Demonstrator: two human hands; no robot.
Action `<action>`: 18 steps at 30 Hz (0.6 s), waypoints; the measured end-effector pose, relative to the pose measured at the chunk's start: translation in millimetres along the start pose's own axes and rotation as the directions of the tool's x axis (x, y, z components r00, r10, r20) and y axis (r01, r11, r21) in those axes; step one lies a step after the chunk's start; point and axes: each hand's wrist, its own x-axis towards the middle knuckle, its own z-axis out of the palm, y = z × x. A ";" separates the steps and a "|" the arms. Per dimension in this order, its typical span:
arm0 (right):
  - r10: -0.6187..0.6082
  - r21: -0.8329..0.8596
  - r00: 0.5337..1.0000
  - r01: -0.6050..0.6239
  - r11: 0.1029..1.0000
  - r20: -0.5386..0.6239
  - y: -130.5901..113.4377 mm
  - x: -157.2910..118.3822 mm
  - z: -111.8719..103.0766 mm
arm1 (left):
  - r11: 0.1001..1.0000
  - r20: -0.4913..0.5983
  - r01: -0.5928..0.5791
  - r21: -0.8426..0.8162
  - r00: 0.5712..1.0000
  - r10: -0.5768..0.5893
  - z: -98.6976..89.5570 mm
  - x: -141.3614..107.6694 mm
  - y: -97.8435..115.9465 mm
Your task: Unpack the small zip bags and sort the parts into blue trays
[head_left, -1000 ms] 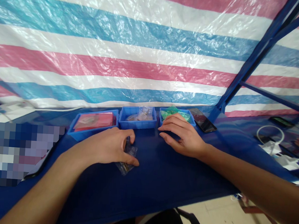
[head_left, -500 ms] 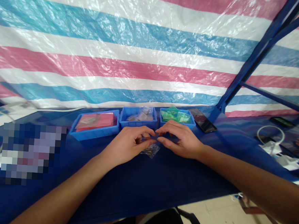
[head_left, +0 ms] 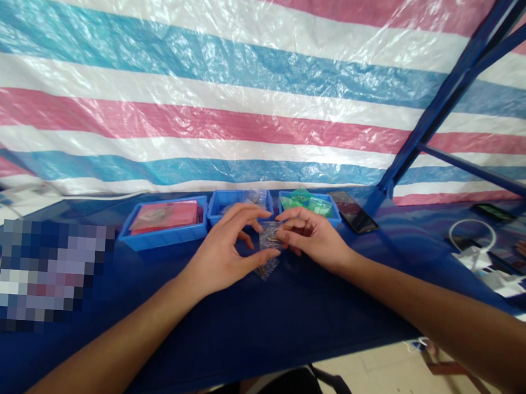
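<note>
Head camera view: two bare hands meet near the centre of the frame, over a dark blue table (head_left: pixel 217 332); the right hand (head_left: pixel 320 240), coming in from the right, pinches a clear plastic bag (head_left: pixel 268 233) between thumb and fingertips; the left hand (head_left: pixel 221 248), coming in from the lower left, is open and curved around the bag's other side, its thumb crossing the plastic; whether that thumb presses on it, I cannot tell.

Half a second ago the right fingers were only close to the plastic; now they grip it, and the left fingers have spread, so the right hand seems to have taken the hold, leaving the left freer to work.

The plastic runs roughly up and down the frame, its lower end pointing at the bottom edge, with small brownish pieces inside; part lies behind the left thumb, so whether this is one folded bag or two is unclear, as is where it opens.

Just above the hands stand three blue trays in a row: the left tray (head_left: pixel 165 238) holds red packets (head_left: pixel 178 213); the middle tray (head_left: pixel 216 206), more clear bags (head_left: pixel 254 197); the right tray (head_left: pixel 336 219), green bags (head_left: pixel 305 201); a dark phone (head_left: pixel 359 216) lies right of them.
</note>
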 end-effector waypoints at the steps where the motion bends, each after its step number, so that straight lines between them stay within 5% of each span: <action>1: 0.004 0.008 1.000 -0.004 1.000 -0.005 -1.4 0.1 -0.6 | 0.994 0.001 -0.075 0.085 0.997 0.075 -1.6 0.6 -0.9; 4: 0.011 -0.003 1.000 -0.011 1.000 0.029 -4.2 -1.6 0.3 | 0.941 0.017 -0.230 0.249 0.972 0.234 -4.8 2.4 -2.5; 7: 0.028 -0.046 0.997 -0.025 0.999 0.070 -6.2 -4.5 2.6 | 0.931 -0.008 -0.265 0.251 0.961 0.275 -5.9 3.4 -2.0; 18: -0.012 -0.245 0.994 0.039 0.969 0.111 -3.8 -9.3 0.5 | 0.991 -0.031 -0.094 0.096 0.995 0.097 -2.0 3.0 4.6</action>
